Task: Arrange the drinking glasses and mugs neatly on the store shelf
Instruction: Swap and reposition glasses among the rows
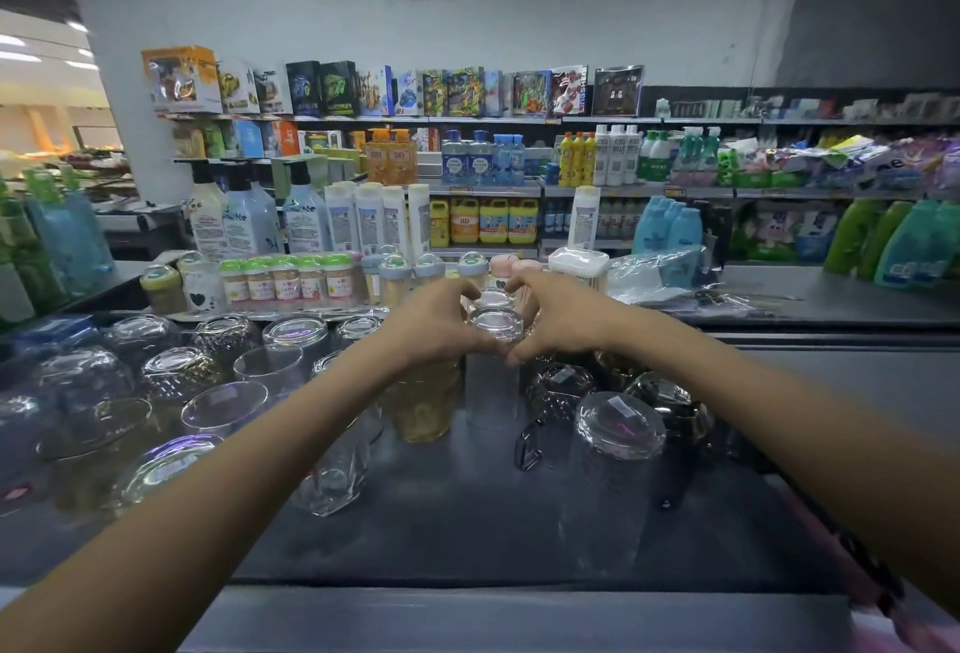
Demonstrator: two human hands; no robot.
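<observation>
**Item:** clear tumbler (496, 327) – plain smooth glass, tall straight cylinder, inverted w/ thick round base up. Location: mid-depth on dark grey matte shelf (441, 522), ctr of the glassware group. Whether its rim sits on the shelf: can't tell, wall is blurred.

**L hand** (431, 322) – at 9 o'clock of the tumbler, forearm stretched fwd, wrist roughly level. Fingers (462, 291) curl over far side of the base end, thumb along near side, grasping the clear tumbler

**R hand** (558, 319) – at 3 o'clock, mirror pose. Fingers curl round the base end and the thumb tip at 6 o'clock almost meets the L thumb, also grasping the clear tumbler

**Adjacent stock:**
- amber glass (426, 403) – yellow-tinted, translucent, rippled wall; under L wrist, just beside tumbler at 7 o'clock
- smoked mug (558, 390) – dark grey see-through glass, textured wall, loop handle; at 5 o'clock
- tall clear glass (618, 436) – inverted, heavy base w/ sticker; 5 o'clock, nearer the viewer
- clear glasses (208, 371) – group at 9 o'clock, inverted, some smooth, some patterned
- faceted glass (332, 481) – clear, angular walls; at 7 o'clock
- small jars (285, 280) – green lids, row at 11 o'clock behind the glassware
</observation>
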